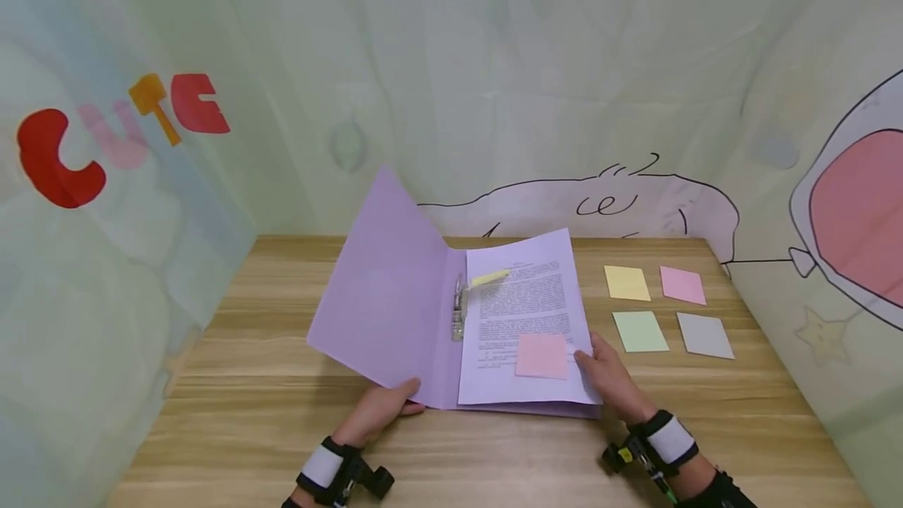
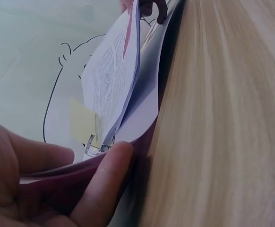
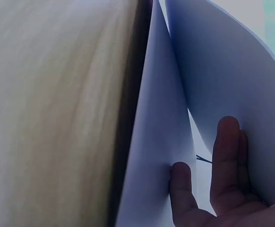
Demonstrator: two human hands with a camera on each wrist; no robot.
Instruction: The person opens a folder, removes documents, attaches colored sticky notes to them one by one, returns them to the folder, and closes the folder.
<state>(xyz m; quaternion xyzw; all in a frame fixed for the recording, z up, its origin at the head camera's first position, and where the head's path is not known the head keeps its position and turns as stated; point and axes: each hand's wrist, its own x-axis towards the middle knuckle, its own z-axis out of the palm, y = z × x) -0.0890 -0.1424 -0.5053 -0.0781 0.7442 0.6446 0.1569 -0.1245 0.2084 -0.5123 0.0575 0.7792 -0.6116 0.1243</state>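
Note:
A purple folder [image 1: 395, 296] lies spread apart, its left cover raised off the table. My left hand [image 1: 384, 408] grips the lower edge of that cover near the spine, with thumb and fingers on either side in the left wrist view. Printed sheets [image 1: 525, 296] lie in the right half beside a metal ring clip [image 1: 459, 308]. A pink sticky note [image 1: 542, 356] is on the top sheet; a yellow note [image 1: 490, 278] stands up near the clip. My right hand [image 1: 612, 375] pinches the sheets' right edge, fingers [image 3: 226, 161] underneath, lifting them from the back cover [image 3: 158, 156].
Right of the folder, a yellow note [image 1: 627, 283], a pink note [image 1: 682, 285], a green note [image 1: 640, 332] and a grey note [image 1: 705, 335] lie on the wooden table [image 1: 247, 382]. A printed curtain [image 1: 494, 61] hangs behind and at both sides.

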